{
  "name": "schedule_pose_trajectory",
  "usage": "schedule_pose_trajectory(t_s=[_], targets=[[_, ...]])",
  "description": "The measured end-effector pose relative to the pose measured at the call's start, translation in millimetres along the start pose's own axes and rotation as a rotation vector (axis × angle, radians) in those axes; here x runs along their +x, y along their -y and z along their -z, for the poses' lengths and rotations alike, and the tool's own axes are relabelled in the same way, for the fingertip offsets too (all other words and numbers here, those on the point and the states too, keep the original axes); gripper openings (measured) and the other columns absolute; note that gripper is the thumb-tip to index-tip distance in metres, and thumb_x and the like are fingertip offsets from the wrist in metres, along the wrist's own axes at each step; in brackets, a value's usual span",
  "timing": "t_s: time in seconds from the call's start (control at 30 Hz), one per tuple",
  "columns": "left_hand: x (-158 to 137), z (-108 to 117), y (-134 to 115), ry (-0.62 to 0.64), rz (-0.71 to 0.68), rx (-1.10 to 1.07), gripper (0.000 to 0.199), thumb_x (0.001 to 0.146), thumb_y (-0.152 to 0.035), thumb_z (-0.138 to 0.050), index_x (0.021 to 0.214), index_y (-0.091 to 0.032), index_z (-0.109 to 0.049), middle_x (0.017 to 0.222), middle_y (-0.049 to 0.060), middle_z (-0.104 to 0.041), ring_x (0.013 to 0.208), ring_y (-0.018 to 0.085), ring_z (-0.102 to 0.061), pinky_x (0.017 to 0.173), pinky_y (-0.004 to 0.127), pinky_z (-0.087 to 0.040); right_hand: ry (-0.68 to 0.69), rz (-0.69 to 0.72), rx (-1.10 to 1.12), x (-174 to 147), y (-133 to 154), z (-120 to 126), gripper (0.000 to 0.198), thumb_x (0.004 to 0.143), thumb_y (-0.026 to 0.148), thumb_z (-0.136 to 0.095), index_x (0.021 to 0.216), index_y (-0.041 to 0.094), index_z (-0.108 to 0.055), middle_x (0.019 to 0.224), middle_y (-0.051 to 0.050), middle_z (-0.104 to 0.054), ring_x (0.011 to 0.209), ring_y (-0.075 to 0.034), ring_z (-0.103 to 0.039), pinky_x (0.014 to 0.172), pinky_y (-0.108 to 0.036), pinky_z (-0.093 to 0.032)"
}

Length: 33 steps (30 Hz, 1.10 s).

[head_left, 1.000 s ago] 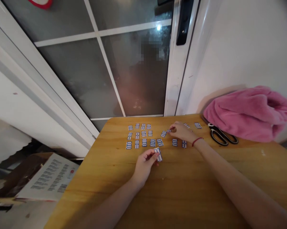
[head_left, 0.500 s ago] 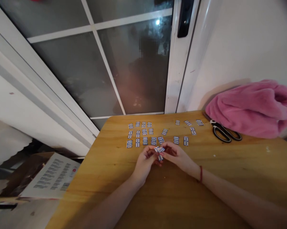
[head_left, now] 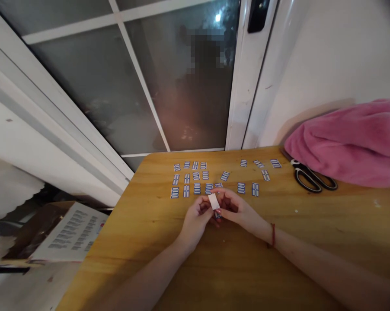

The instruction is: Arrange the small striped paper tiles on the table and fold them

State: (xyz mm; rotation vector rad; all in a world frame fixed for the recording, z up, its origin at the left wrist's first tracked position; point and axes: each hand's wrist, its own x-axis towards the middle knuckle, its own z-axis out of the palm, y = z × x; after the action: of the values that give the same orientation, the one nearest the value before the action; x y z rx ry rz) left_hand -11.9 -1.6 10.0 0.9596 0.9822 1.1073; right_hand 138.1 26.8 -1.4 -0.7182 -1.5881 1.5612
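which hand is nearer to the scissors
Right. The right hand is left of the scissors, slightly nearer the camera; the left hand is farther left of them.

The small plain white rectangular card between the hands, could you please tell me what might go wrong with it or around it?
The small plain white rectangular card might slip, as the right hand seems to pinch it only near its edge. That hand could also nudge the small blue-bordered white rectangular cards just beyond, lying flat on the wooden table.
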Motion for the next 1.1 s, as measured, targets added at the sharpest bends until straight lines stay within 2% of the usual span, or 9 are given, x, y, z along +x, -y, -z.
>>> schedule_pose_trajectory(t_s=[0.1, 0.17, 0.33, 0.43, 0.5, 0.57, 0.7, 0.9, 1.1], targets=[[0, 0, -1, 0.003, 0.004, 0.004, 0.022, 0.070, -0.028, -0.065, 0.081, -0.014, -0.051, 0.068, -0.001, -0.057, 0.053, 0.010, -0.056, 0.047, 0.022, -0.049, -0.009, 0.015, -0.058, 0, -1, 0, 0.047, 0.079, 0.027, -0.060, 0.124, 0.027, -0.046, 0.079, 0.002, -0.048, 0.067, -0.011, -0.049, 0.064, -0.025, -0.044], [0, 0, -1, 0.004, 0.000, 0.013, 0.022, 0.071, -0.028, -0.064, 0.082, -0.014, -0.052, 0.069, -0.001, -0.057, 0.054, 0.010, -0.056, 0.047, 0.022, -0.049, -0.035, 0.014, -0.129, -1, -1, 0, 0.043, 0.080, 0.028, -0.059, 0.121, 0.028, -0.050, 0.080, 0.001, -0.049, 0.068, -0.012, -0.049, 0.065, -0.026, -0.044], [1, 1, 0, 0.019, -0.019, 0.013, 0.023, 0.070, -0.030, -0.066, 0.078, -0.016, -0.050, 0.066, -0.001, -0.057, 0.054, 0.010, -0.056, 0.046, 0.021, -0.049, -0.188, 0.093, -0.430, -2, 5, -1, 0.012, 0.080, 0.029, -0.059, 0.087, 0.026, -0.067, 0.092, -0.004, -0.048, 0.085, -0.017, -0.051, 0.075, -0.032, -0.045], [1, 1, 2, 0.009, -0.024, 0.022, 0.027, 0.069, -0.035, -0.067, 0.079, -0.016, -0.050, 0.065, -0.002, -0.057, 0.053, 0.010, -0.056, 0.046, 0.021, -0.048, -0.299, 0.193, -0.505, -3, 10, -2, 0.009, 0.080, 0.028, -0.059, 0.081, 0.025, -0.067, 0.101, -0.006, -0.049, 0.098, -0.021, -0.049, 0.082, -0.036, -0.044], [1, 2, 3, -0.041, -0.047, 0.027, 0.028, 0.070, -0.037, -0.067, 0.081, -0.016, -0.051, 0.065, -0.002, -0.056, 0.052, 0.010, -0.056, 0.045, 0.020, -0.047, -0.348, 0.241, -0.507, -5, 13, -2, 0.010, 0.081, 0.028, -0.057, 0.082, 0.025, -0.066, 0.108, -0.008, -0.051, 0.097, -0.021, -0.051, 0.078, -0.035, -0.045], [1, 2, 3, -0.113, -0.080, 0.013, 0.027, 0.071, -0.036, -0.066, 0.083, -0.016, -0.052, 0.065, -0.002, -0.055, 0.053, 0.009, -0.055, 0.044, 0.019, -0.046, -0.372, 0.257, -0.492, -8, 13, -3, 0.010, 0.082, 0.029, -0.055, 0.081, 0.024, -0.064, 0.105, -0.008, -0.056, 0.084, -0.019, -0.055, 0.068, -0.032, -0.046], [1, 3, 3, -0.191, -0.129, -0.003, 0.026, 0.072, -0.034, -0.066, 0.086, -0.016, -0.054, 0.069, -0.002, -0.058, 0.057, 0.009, -0.055, 0.046, 0.018, -0.046, -0.322, 0.152, -0.467, -11, 10, -6, 0.014, 0.082, 0.033, -0.055, 0.083, 0.022, -0.063, 0.075, -0.003, -0.062, 0.059, -0.014, -0.052, 0.054, -0.027, -0.042], [-2, -1, 1, -0.116, -0.090, 0.059, 0.024, 0.068, -0.034, -0.070, 0.077, -0.015, -0.060, 0.064, -0.001, -0.062, 0.056, 0.011, -0.058, 0.049, 0.021, -0.049, -0.314, 0.049, -0.327, -3, 2, -3, 0.018, 0.078, 0.037, -0.059, 0.083, 0.020, -0.060, 0.069, 0.000, -0.059, 0.063, -0.013, -0.055, 0.057, -0.026, -0.044], [-2, -1, 1, -0.083, -0.045, 0.004, 0.026, 0.067, -0.034, -0.071, 0.080, -0.014, -0.061, 0.071, 0.001, -0.066, 0.061, 0.012, -0.061, 0.058, 0.026, -0.054, -0.248, -0.018, -0.202, 1, 1, -1, 0.028, 0.078, 0.039, -0.059, 0.098, 0.022, -0.050, 0.060, 0.005, -0.051, 0.056, -0.011, -0.049, 0.053, -0.024, -0.039]])
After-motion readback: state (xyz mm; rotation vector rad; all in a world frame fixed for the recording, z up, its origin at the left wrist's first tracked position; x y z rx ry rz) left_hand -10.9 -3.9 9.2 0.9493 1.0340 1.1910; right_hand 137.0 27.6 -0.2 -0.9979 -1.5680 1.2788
